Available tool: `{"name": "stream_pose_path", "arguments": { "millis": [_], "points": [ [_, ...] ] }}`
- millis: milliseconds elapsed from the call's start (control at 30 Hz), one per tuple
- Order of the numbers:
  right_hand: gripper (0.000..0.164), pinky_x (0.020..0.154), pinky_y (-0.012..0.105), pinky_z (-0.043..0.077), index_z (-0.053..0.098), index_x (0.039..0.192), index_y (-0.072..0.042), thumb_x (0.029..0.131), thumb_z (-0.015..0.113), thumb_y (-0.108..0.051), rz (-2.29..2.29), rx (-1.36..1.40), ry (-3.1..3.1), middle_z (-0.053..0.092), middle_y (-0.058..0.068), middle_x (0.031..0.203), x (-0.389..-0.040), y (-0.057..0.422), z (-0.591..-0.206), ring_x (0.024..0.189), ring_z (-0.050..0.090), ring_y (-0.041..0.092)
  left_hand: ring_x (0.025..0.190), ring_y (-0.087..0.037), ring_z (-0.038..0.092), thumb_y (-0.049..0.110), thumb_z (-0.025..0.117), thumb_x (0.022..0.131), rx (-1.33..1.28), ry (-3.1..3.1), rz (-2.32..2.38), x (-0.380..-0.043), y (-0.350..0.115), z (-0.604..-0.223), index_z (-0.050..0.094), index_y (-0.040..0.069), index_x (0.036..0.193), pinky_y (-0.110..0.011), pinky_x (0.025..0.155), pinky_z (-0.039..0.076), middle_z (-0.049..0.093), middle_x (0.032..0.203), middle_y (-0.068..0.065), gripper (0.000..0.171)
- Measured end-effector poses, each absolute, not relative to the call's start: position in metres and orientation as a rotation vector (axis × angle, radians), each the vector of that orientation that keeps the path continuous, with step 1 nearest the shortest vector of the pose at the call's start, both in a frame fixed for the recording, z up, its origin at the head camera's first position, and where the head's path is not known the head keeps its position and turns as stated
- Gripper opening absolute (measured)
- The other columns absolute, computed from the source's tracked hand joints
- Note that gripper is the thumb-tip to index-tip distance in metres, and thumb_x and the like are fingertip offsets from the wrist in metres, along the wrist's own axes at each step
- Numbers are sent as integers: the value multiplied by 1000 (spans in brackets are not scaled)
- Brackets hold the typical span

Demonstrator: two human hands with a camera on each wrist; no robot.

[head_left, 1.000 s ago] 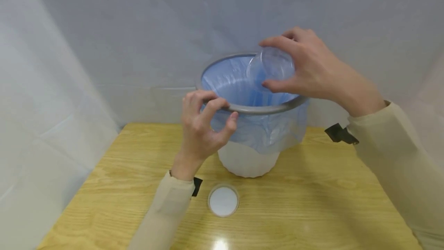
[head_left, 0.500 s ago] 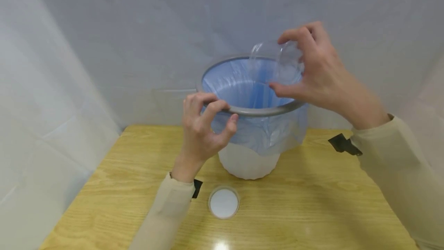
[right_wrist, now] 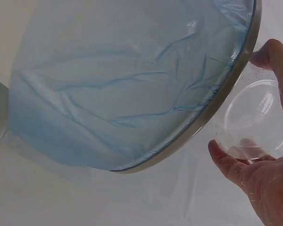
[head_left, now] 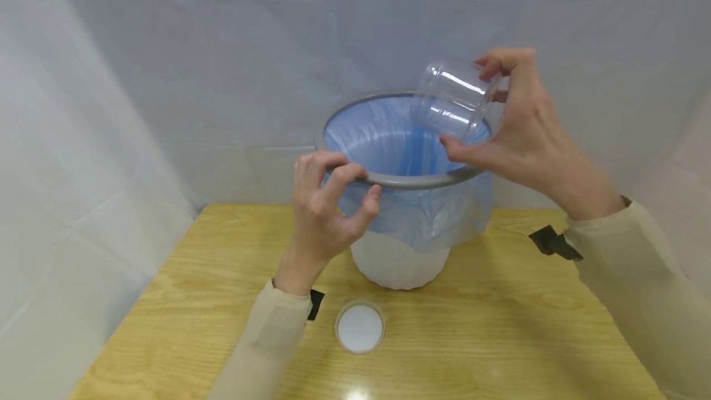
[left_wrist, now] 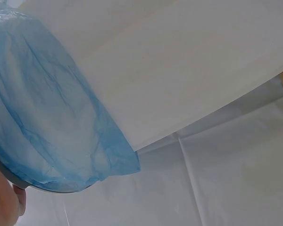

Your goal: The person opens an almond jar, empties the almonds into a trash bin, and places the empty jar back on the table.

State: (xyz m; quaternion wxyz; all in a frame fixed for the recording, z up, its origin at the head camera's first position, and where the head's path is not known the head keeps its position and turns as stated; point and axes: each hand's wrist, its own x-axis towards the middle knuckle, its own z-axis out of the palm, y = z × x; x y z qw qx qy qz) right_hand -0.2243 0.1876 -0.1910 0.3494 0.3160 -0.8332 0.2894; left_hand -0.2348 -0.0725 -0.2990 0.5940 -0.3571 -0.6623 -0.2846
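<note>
My right hand point(head_left: 524, 131) holds a clear plastic jar point(head_left: 452, 97) between thumb and fingers, over the right part of the bin's mouth. The jar lies tilted on its side, one end pointing left, and I see no contents in it. In the right wrist view the jar point(right_wrist: 254, 117) appears beside the bin's grey ring point(right_wrist: 193, 134). My left hand point(head_left: 324, 215) grips the near left of the grey rim point(head_left: 416, 182), fingers over it and thumb below. A blue bag point(head_left: 411, 215) lines the white bin point(head_left: 400, 264) and hangs over its outside.
A small round container or lid with a white disc-like middle point(head_left: 360, 327) lies on the wooden table point(head_left: 472, 338) in front of the bin. Behind the table hangs pale sheeting point(head_left: 250, 66), which also covers the left side.
My right hand has shifted rightward and turned the jar, so its side shows now rather than its round end. My left hand stays on the rim.
</note>
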Motion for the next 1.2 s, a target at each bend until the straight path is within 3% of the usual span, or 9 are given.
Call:
{"name": "stream_pose_path", "arguments": {
  "millis": [200,367,467,567,633,800,933,1000,1200],
  "points": [
    [103,96,10,46,29,145,4,62,90,-4,686,879,-2034,44,26,139,-222,196,-196,124,48,27,86,-32,52,31,66,91,-832,-1550,-658,-235,-72,-299,65,6,95,-47,78,42,57,96,-14,26],
    [106,92,4,44,38,153,-13,61,89,-5,639,877,-2011,39,28,133,-218,201,-197,115,54,31,88,-33,51,30,66,91,-825,-1550,-657,-235,-72,-299,65,6,94,-48,79,42,57,96,-14,24],
    [100,94,3,44,47,150,-15,60,90,-5,648,876,-2017,39,5,132,-216,203,-199,112,52,28,88,-33,51,30,66,91,-828,-1549,-661,-235,-72,-299,65,6,94,-48,79,41,57,96,-14,24],
    [98,95,5,46,51,147,-11,58,91,-3,676,878,-2005,28,-15,131,-213,206,-203,111,49,22,88,-33,51,30,66,91,-834,-1549,-664,-235,-72,-298,65,6,94,-48,79,41,57,96,-14,24],
    [97,97,7,47,51,144,-6,56,91,-1,705,878,-1988,24,-21,131,-212,207,-207,111,49,18,88,-33,51,30,66,91,-836,-1550,-663,-235,-72,-298,65,6,94,-48,80,42,57,96,-14,24],
    [90,98,12,50,43,129,10,55,91,-9,786,862,-1905,32,-18,129,-213,211,-216,115,47,11,88,-33,52,30,67,91,-838,-1552,-658,-235,-73,-298,66,6,94,-48,80,42,57,96,-14,24],
    [86,98,15,53,37,115,13,54,87,-22,928,834,-1853,38,-12,124,-212,214,-224,112,50,10,88,-33,51,30,66,92,-838,-1555,-659,-235,-73,-298,66,6,95,-48,80,42,57,96,-14,24],
    [86,98,18,54,36,114,13,52,87,-20,1026,833,-1821,39,-8,123,-210,216,-227,111,53,12,88,-33,51,30,66,92,-840,-1554,-659,-235,-73,-298,66,6,95,-48,79,42,57,96,-14,24],
    [84,97,22,56,35,115,11,45,82,6,1329,914,-1645,43,5,122,-202,222,-238,108,58,20,88,-33,51,30,67,92,-845,-1551,-654,-236,-74,-298,66,6,95,-48,79,42,57,96,-14,24]
  ]
}}
